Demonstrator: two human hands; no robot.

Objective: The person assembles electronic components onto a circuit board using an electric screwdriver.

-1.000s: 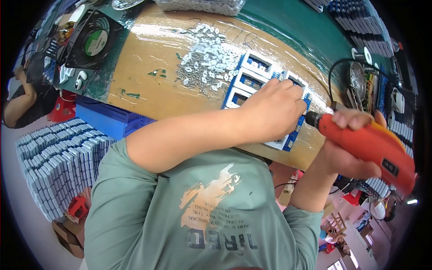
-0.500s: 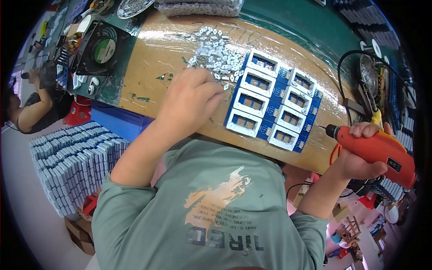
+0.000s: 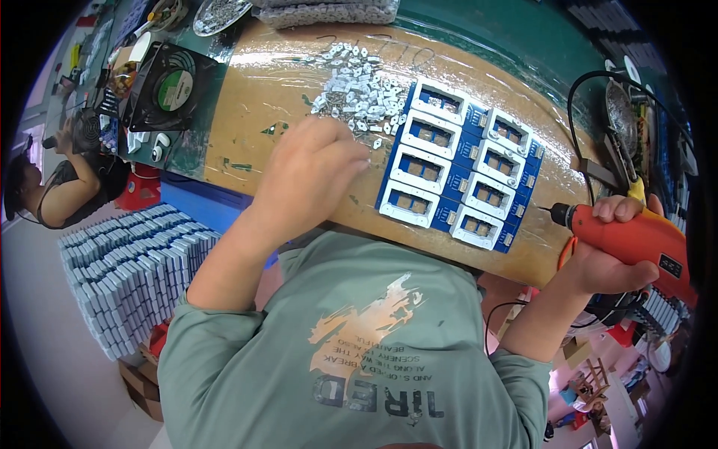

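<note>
My left hand [image 3: 318, 172] hovers over the workbench just in front of a pile of small white plastic pieces [image 3: 359, 86], some metal bits mixed among them. Its fingers are pinched together; whatever lies between them is hidden. One loose white piece [image 3: 377, 144] rests by the fingertips. To the right of that hand lies a blue circuit board panel [image 3: 458, 161] bearing two columns of white rectangular frames [image 3: 419, 168]. In my right hand [image 3: 609, 258] is a red power screwdriver [image 3: 636, 239], its bit pointing left toward the panel's right edge without touching it.
A black fan [image 3: 173, 88] stands on the bench's left. Stacked white-and-blue parts [image 3: 138, 277] rise at lower left. A metal dish [image 3: 221, 15] and a bagged bundle [image 3: 325, 13] sit at the back. A black cable [image 3: 572, 112] loops at right. Another person [image 3: 71, 176] works far left.
The view has shifted slightly, moving the panel and screwdriver a little rightward in the picture. My left hand has drawn slightly away from the panel, fingers still pinched. My right hand keeps its grip.
</note>
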